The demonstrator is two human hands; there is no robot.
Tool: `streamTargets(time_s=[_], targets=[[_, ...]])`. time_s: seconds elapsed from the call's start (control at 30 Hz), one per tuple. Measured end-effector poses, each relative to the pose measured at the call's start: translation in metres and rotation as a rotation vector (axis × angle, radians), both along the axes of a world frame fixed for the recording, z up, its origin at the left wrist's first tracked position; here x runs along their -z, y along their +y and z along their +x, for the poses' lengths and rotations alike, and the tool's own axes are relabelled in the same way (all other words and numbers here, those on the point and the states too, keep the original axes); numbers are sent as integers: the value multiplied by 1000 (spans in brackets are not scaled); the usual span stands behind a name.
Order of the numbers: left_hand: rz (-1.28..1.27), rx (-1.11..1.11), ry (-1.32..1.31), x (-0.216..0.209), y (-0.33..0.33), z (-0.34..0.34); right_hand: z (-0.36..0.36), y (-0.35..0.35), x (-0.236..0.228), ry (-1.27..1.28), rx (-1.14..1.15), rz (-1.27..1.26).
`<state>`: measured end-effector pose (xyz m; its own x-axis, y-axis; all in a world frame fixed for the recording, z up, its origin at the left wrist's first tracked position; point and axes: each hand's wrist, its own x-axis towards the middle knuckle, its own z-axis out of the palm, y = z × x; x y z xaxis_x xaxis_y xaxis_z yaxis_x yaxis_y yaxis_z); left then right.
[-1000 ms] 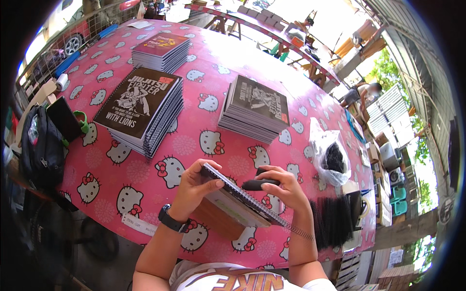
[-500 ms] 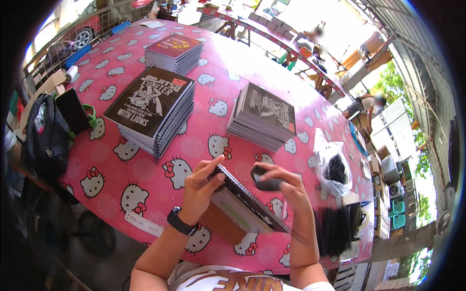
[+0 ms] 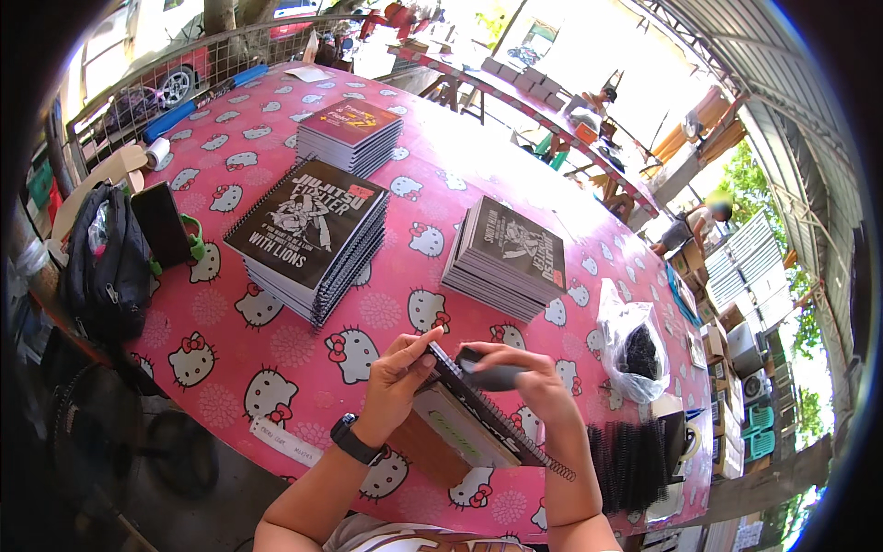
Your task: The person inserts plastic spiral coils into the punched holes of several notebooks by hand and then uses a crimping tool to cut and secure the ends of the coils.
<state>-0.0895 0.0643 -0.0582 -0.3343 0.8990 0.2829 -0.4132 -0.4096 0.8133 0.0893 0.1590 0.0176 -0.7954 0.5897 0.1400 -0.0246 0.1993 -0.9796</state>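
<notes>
My left hand (image 3: 397, 391) is closed on the upper corner of a notebook (image 3: 501, 431) with a dark cover, tilted spine-up. A black spiral coil runs along its spine, and the loose coil end (image 3: 557, 469) sticks out past the lower corner. In my right hand (image 3: 538, 377) is a dark rounded tool (image 3: 495, 377), blurred by motion, close beside the spine; its kind is unclear. Beneath the notebook are a brown wooden block (image 3: 425, 451) and a pale panel with green markings (image 3: 455, 432).
Beyond my hands stand a black-covered notebook stack (image 3: 308, 216), a greyish one (image 3: 515, 244) and a red-covered one (image 3: 349, 122). Black coils (image 3: 630, 460) and a clear plastic bag (image 3: 633, 345) lie at right. A backpack (image 3: 106, 267) and phone (image 3: 161, 225) are left. Another person (image 3: 696, 230) is far right.
My right hand has brought the dark tool leftward, closer to the notebook's spine. My left hand keeps its hold. The whole view has shifted slightly, so the table appears lower.
</notes>
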Motion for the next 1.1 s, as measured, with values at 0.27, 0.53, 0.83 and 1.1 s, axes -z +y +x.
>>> streamTargets(time_s=[0.27,0.53,0.83,1.1], targets=[[26,-28,53,3,-2,-4,-14,-1,11,-56,-31,-12],[3,-24,193,-26,-4,7,49,-37,-35,-265,442,530],[112,-40,548,-89,-24,62,51,-100,-56,-55,573,764],[226,-67,635,-92,-32,65,47,-100,-58,-56,570,895]])
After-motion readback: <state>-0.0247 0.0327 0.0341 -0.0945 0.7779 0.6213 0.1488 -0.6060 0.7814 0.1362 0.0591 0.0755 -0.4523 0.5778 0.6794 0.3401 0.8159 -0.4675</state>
